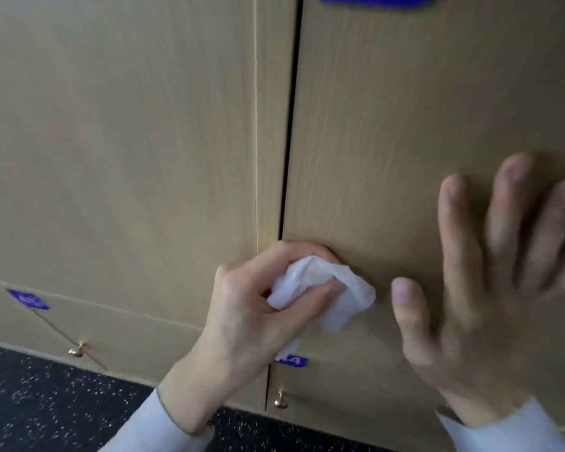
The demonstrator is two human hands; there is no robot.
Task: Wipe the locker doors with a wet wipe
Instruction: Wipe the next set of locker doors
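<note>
Item one: my left hand [242,308], fingers and thumb curled around a crumpled white wet wipe [323,291], which I press against the lower part of the right-hand tan wood-grain locker door [405,125], close to its left edge; bunching it, I judge, gives a firm pad to press with. Item two: my right hand [490,288], released, fingers straight and spread, blurred, just right of the wipe and in front of the same door; whether the palm touches the panel I cannot tell, though it looks placed to steady the door under pressure. Item three: the dark vertical gap [289,125] between this door and the left-hand tan locker door [128,141]. Item four: small brass knobs, one [280,401] below my left wrist, another [78,350] further left, both on lower doors. Item five: blue number labels, one [292,360] partly hidden behind my left hand, one [28,299] at far left, one [372,0] at the top edge. Item six: dark speckled floor [46,402] beneath. Judgement: wiping in hand on the right door.
</note>
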